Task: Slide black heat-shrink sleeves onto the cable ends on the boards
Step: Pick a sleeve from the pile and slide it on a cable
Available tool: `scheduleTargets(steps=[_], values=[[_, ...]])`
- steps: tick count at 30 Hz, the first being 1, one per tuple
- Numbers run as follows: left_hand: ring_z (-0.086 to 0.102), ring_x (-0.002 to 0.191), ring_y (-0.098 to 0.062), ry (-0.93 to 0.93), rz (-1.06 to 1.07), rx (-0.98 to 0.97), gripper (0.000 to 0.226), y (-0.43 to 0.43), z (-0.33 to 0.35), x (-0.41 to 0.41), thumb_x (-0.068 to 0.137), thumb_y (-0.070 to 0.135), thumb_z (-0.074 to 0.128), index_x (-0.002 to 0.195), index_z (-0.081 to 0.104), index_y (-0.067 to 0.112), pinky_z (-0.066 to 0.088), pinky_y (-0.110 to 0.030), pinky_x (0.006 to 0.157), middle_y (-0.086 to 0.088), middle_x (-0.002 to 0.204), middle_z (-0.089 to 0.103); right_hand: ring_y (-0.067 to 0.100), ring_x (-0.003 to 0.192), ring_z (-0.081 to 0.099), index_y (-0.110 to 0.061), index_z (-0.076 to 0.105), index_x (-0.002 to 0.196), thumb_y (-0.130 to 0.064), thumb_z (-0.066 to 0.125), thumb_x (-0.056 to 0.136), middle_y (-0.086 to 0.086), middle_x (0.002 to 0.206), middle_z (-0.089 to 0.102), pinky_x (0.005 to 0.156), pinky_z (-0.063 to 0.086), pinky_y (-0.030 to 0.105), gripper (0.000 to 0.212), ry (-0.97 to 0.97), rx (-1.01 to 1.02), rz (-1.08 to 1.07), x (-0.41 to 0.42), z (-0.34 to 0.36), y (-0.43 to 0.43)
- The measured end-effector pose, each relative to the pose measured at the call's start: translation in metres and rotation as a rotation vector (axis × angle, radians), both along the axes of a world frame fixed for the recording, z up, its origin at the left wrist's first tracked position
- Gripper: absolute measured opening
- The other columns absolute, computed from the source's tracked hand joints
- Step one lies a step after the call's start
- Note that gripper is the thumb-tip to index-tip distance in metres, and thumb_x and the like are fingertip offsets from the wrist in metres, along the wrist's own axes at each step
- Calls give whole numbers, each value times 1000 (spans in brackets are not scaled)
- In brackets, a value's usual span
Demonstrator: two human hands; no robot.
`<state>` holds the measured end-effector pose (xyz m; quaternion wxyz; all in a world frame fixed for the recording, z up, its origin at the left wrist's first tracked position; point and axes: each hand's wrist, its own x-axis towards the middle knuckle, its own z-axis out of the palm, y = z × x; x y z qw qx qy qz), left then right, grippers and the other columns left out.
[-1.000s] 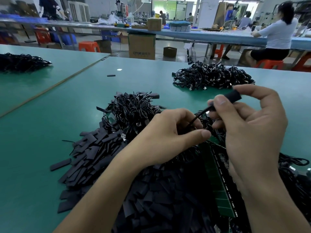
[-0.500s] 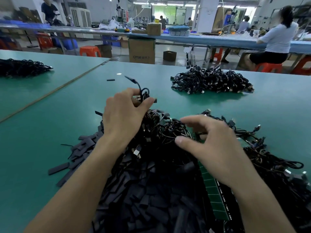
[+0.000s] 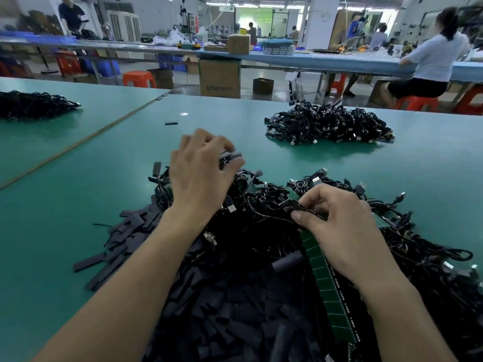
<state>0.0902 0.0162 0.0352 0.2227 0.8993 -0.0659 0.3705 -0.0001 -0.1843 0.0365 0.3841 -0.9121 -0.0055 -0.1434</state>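
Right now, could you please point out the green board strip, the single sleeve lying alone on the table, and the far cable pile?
green board strip (image 3: 324, 283), head view, on a green panel midway along it.
single sleeve (image 3: 171, 123), head view, on its middle.
far cable pile (image 3: 329, 125), head view, on the heap's centre.
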Motion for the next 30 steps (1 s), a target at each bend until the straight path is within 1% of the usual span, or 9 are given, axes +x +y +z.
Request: scheduleTargets(steps=[1,3,6,8,13,18,21,24,30], values=[[55,85,-7,-37,-168,-38,28,-9,3,-8,85,47,73,97,73,22,39,-26,76,8,92,65,-4,85,59,-31,63,77,-23,79,84,-14,81,65,66,36,5,20,-1,9,14,0,0,-1],[55,67,7,107,-562,-233,25,-26,7,-24,87,46,71,91,73,21,40,-12,64,19,77,65,-5,79,61,-30,64,79,-23,79,83,-13,80,67,65,39,5,17,-2,28,45,0,1,-3],[54,61,5,399,-902,-455,15,-39,5,-35,87,25,77,89,71,12,38,-6,57,12,74,67,-2,75,63,-29,65,81,-22,77,85,-9,78,70,67,46,12,15,2,58,82,-1,4,-6],[57,64,-3,478,-950,-502,8,-39,-2,-33,85,16,77,85,69,12,42,-10,60,4,75,67,3,75,66,-29,63,82,-27,76,86,-6,80,73,72,51,23,13,7,75,93,-1,4,-7],[51,57,1,566,-997,-710,10,-42,-18,-27,82,14,73,76,66,17,40,-10,57,13,63,63,-2,79,65,-30,64,81,-26,76,86,-6,84,73,65,43,10,13,10,76,119,2,3,-8],[55,57,3,625,-984,-795,9,-45,-21,-20,76,23,74,67,72,22,42,-10,57,12,63,66,9,90,67,-27,69,88,-21,76,87,-6,89,73,85,51,29,9,57,141,150,7,1,-9],[53,49,6,659,-982,-805,18,-46,-20,-17,88,8,69,72,68,16,40,-6,51,13,58,64,13,93,68,-23,72,92,-16,76,86,-4,90,74,93,52,43,9,61,201,164,9,1,-9],[49,40,6,734,-1007,-838,23,-49,-18,-15,94,2,61,74,64,12,36,-4,44,13,53,61,12,95,68,-21,73,95,-14,76,86,-3,93,74,96,51,43,11,66,212,157,12,2,-11],[45,44,2,805,-1022,-859,15,-50,-16,-12,78,35,72,66,74,25,34,-10,44,11,59,61,10,102,68,-18,72,101,-14,77,86,-2,99,74,100,51,42,16,108,230,171,18,1,-14]])
